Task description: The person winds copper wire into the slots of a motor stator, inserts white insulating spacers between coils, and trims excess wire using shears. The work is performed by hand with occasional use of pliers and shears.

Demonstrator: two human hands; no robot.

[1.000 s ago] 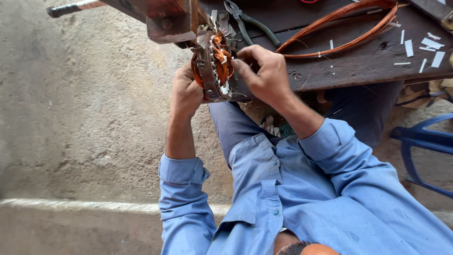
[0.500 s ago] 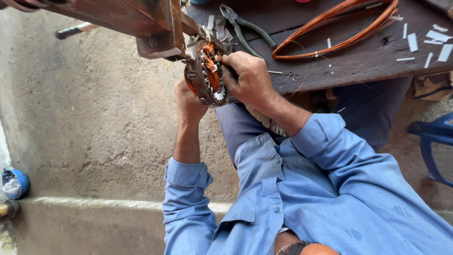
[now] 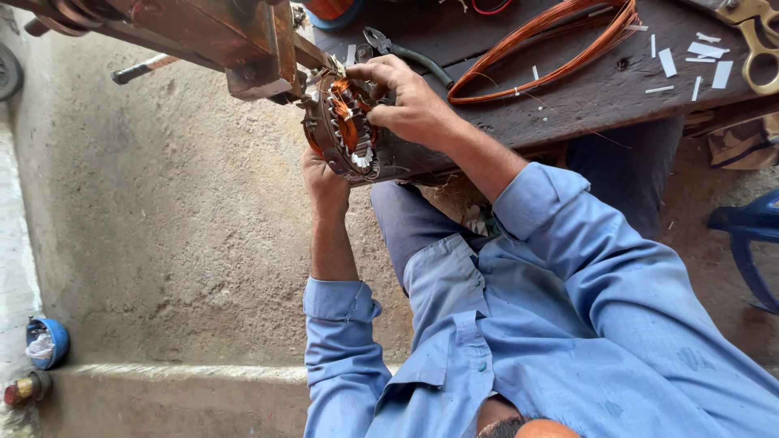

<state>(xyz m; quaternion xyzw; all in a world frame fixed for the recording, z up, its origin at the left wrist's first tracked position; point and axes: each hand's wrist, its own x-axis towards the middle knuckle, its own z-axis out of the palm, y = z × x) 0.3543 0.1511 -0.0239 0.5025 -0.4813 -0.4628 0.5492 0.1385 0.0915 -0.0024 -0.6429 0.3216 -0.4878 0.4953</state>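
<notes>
Even daylight, sharp centre, some stretch at the edges.

From my seat the light looks soft and diffuse, with no glare or blown highlights anywhere. The concrete floor (image 3: 162,243) is evenly bright and casts only faint shadows. Under the wooden bench (image 3: 568,97) it turns darker, and I lose detail there. The copper windings in the stator (image 3: 345,130) read crisp, as do my right hand (image 3: 410,101) and left hand (image 3: 323,180) around it. The blue shirt sleeve (image 3: 617,324) near the lower edge looks enlarged and stretched by the wide lens. I see no motion blur.
</notes>
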